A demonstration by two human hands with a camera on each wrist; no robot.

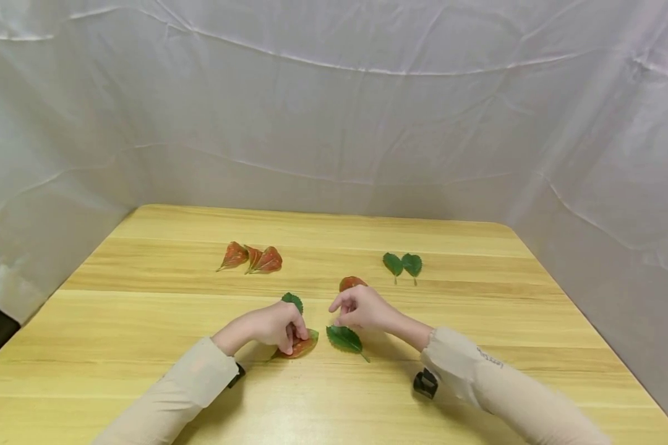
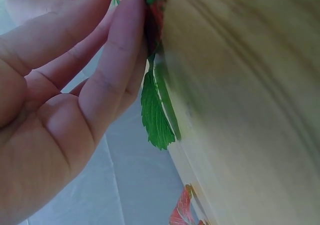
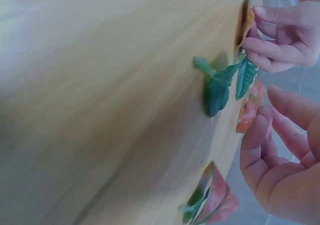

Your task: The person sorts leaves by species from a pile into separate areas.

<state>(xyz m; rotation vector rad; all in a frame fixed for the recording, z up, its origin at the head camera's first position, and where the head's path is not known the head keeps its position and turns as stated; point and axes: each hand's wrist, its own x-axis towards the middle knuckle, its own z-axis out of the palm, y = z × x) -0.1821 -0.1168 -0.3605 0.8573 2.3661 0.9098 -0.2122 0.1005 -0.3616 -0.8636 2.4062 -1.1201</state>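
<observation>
My left hand pinches a red leaf with a green tip low over the table, its fingers covering part of the leaf. Just beyond that hand a green serrated leaf lies partly hidden; the left wrist view shows it next to the fingers. My right hand hovers with loosely bent fingers and nothing between them. Close below its fingertips is another green leaf, stem toward the lower right. A red leaf shows from behind the right hand.
Several red leaves lie in a group at the back left of the wooden table. Two green leaves sit side by side at the back right. Pale sheeting surrounds the table at the back and sides.
</observation>
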